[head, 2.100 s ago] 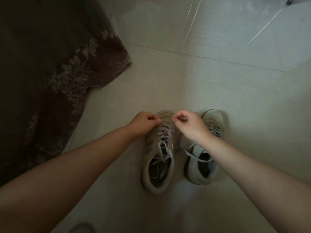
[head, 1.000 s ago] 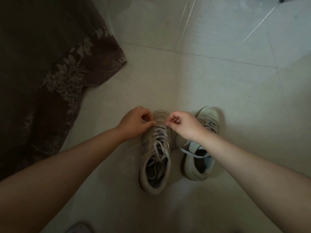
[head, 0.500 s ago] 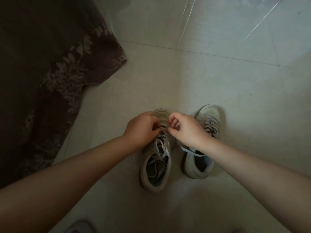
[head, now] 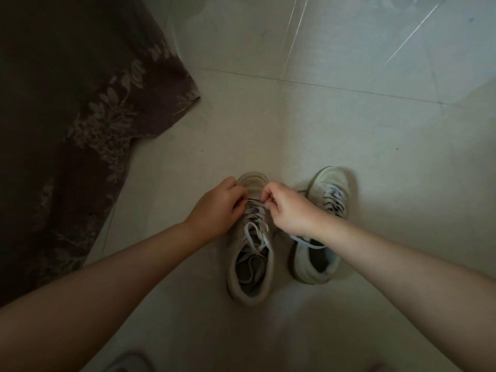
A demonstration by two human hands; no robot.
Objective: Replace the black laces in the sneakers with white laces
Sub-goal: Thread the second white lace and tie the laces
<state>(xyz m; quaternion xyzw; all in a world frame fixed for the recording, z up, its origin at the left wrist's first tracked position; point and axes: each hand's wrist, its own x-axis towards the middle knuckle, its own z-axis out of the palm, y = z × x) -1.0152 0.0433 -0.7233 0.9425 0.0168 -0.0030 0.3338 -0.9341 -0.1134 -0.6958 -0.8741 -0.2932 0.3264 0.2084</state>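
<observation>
Both bare forearms were extended forward and down over the pale tiled floor point(head: 349, 124), converging on the toe end of the left-hand grey low-top sneaker point(head: 249, 264). The left hand point(head: 217, 205) was held with its fingers curled inward at the front eyelets; the right hand point(head: 290, 208) was positioned just beside it, its fingers likewise curled, with the fingertips point(head: 265, 196) pinched at the same row. A thin dark strand was seen stretched between the two hands, and each hand appeared to be pinching one end of it; the exact grip was hidden by the knuckles. The white flat lace point(head: 255, 232) was threaded in crossing rows down this sneaker, with loose ends lying in its opening.

The second sneaker, a pale grey low-top point(head: 319, 253), stood just beside the first, on its right, partly covered by the right wrist. A dark lace point(head: 332, 200) was visible across its front eyelets, and a white strip crossed its opening. A dark brown fabric with a pale leaf pattern point(head: 88, 116) lay on the floor at the left, well apart from both sneakers. No writing or brand mark could be read.
</observation>
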